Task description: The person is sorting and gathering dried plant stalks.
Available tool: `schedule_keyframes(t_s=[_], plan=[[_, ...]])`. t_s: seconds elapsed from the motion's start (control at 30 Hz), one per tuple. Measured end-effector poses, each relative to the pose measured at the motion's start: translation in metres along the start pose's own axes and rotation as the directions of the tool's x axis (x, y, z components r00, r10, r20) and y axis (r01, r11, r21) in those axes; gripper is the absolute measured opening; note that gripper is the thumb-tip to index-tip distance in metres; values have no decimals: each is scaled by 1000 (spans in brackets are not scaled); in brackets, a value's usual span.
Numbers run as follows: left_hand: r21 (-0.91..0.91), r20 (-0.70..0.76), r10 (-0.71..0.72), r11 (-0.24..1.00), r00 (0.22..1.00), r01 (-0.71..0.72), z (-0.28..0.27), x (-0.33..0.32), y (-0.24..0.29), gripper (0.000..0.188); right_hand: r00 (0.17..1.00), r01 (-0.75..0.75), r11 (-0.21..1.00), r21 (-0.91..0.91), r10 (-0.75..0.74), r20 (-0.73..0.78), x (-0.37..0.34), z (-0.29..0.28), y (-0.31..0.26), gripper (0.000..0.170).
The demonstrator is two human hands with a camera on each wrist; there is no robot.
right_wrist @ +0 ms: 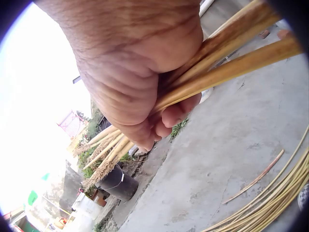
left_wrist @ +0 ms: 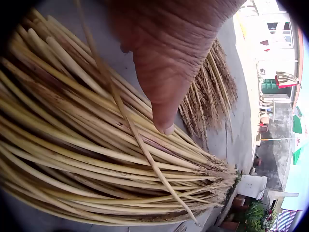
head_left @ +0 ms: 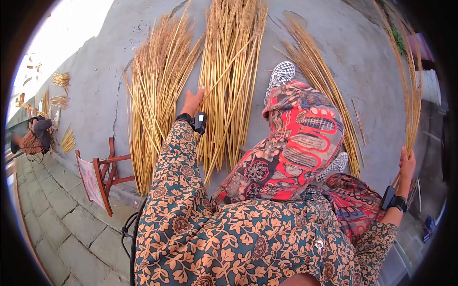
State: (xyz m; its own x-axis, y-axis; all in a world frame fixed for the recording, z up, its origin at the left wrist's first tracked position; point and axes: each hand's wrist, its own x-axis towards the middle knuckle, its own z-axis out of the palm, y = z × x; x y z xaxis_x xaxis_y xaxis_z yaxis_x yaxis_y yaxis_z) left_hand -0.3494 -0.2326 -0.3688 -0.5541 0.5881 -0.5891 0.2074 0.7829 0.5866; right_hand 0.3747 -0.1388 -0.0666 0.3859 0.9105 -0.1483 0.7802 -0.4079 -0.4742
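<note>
Long dry reed stalks with feathery brown tops lie in bundles on the ground. My left hand [head_left: 192, 102] reaches to the left edge of the middle bundle [head_left: 229, 90], its thumb [left_wrist: 164, 113] straight and close over the stalks in the left wrist view; its other fingers are mostly hidden there. One loose stalk [left_wrist: 133, 128] crosses that bundle at a slant. Out to the right, my right hand [head_left: 407, 166] grips a few tall reed stalks [head_left: 413, 95], tops upward. The right wrist view shows its fingers [right_wrist: 171, 116] curled round these stalks [right_wrist: 231, 70].
Another reed bundle [head_left: 157, 90] lies left of the middle one, and a thinner bundle [head_left: 329, 90] beyond my checkered shoe [head_left: 282, 72]. A folding stool [head_left: 102, 181] stands at left. Farther left, a person [head_left: 38, 136] bends near small bundles. A dark bucket [right_wrist: 119, 183] stands behind.
</note>
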Motion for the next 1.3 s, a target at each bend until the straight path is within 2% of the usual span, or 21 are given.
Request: schedule_keyframes(t_s=[0.07,0.17,0.2,0.23,0.3,0.37,0.4,0.53,0.63,0.67,0.77,0.9,0.93,1.03,1.07,1.17,1.2,1.23,1.3], plan=[[-83,61,-36,996,997,41,5,-2,14,106,1000,-10,1000,11,10,1,1,1,1,27],[-79,136,18,997,991,-7,29,-6,38,109,1000,5,1000,-3,-5,17,9,-3,19,26],[112,26,92,989,995,-95,52,9,26,110,1000,11,1000,-11,-10,26,14,-4,26,26],[258,21,61,964,998,-64,62,-2,37,111,999,17,1000,-16,-16,36,17,-5,31,26],[324,39,155,932,987,-160,87,-16,35,112,998,29,999,24,-30,52,16,-4,26,25],[373,65,86,922,994,-104,97,-50,52,111,998,32,999,38,-34,49,12,-3,22,25],[369,11,125,922,992,-120,108,-53,47,110,999,31,999,28,-32,43,12,-4,22,25],[360,-45,127,927,991,-103,113,-56,51,105,999,41,999,21,-42,23,8,0,5,25],[323,-136,446,864,885,-385,120,-47,39,104,999,32,999,43,-33,30,7,0,0,26],[341,-105,543,807,833,-483,120,-61,46,99,999,34,998,46,-36,33,9,-1,2,26],[539,57,595,657,801,-527,114,-93,62,95,998,39,998,44,-41,38,16,-1,11,27],[611,39,601,618,798,-495,124,-80,50,89,998,58,998,23,-58,8,10,0,4,28],[568,-50,599,675,799,-470,126,-75,52,78,998,70,997,22,-70,-2,8,0,1,28],[361,-254,467,858,847,-365,128,-46,39,68,997,66,997,38,-67,25,10,0,2,30],[354,-264,353,901,897,-250,126,-45,39,63,997,72,996,48,-73,28,10,0,0,30],[315,-274,264,933,925,-173,120,-43,32,63,994,110,990,87,-111,8,5,1,-14,31],[418,-218,319,885,922,-207,118,-48,27,66,991,132,985,107,-131,-16,-1,3,-25,30],[445,-188,313,872,931,-204,114,-62,35,67,988,148,981,125,-142,-52,-7,2,-33,30],[418,-153,362,867,919,-272,105,-75,49,64,986,159,982,105,-152,-74,5,4,-22,31]])
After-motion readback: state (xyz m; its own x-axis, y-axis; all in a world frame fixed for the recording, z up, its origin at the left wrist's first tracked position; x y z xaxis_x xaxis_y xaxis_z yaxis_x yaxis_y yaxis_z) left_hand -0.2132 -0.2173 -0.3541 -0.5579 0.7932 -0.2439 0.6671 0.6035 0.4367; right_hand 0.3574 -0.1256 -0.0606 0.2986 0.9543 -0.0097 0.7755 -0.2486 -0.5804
